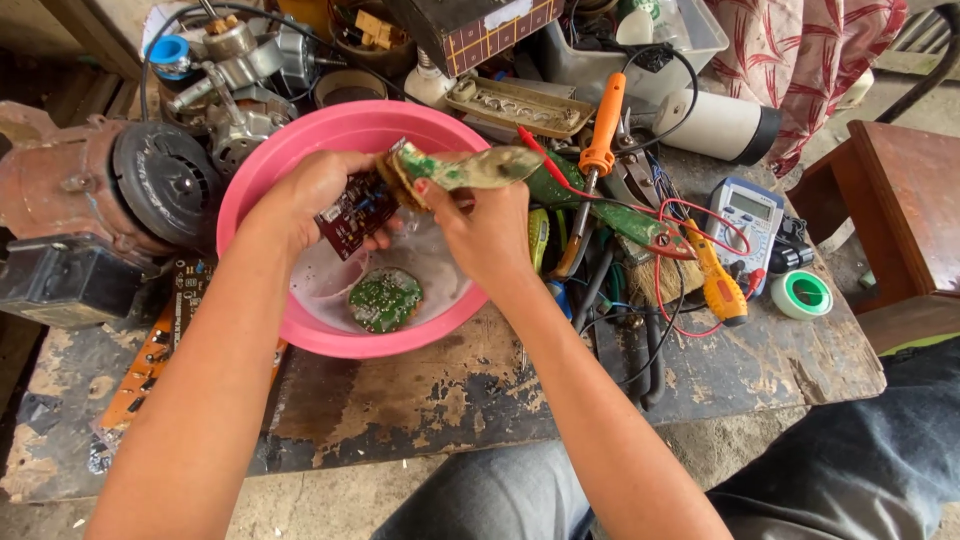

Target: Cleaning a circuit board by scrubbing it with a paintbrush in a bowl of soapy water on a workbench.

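Note:
A pink plastic basin (300, 150) with cloudy liquid sits on the worn workbench. My left hand (315, 195) holds a dark red circuit board (355, 215) over the basin. My right hand (485, 225) grips a worn green-handled brush (465, 168), its bristle end pressed to the board's top edge. A round green circuit board (386, 299) lies in the liquid at the basin's bottom.
An orange-handled soldering iron (600, 135), a multimeter (752, 215) with red leads, a yellow tool (718, 280) and a tape roll (802, 294) lie to the right. Old motors (110, 195) stand to the left, an orange board (150, 365) beside the basin, a wooden stool (905, 205) far right.

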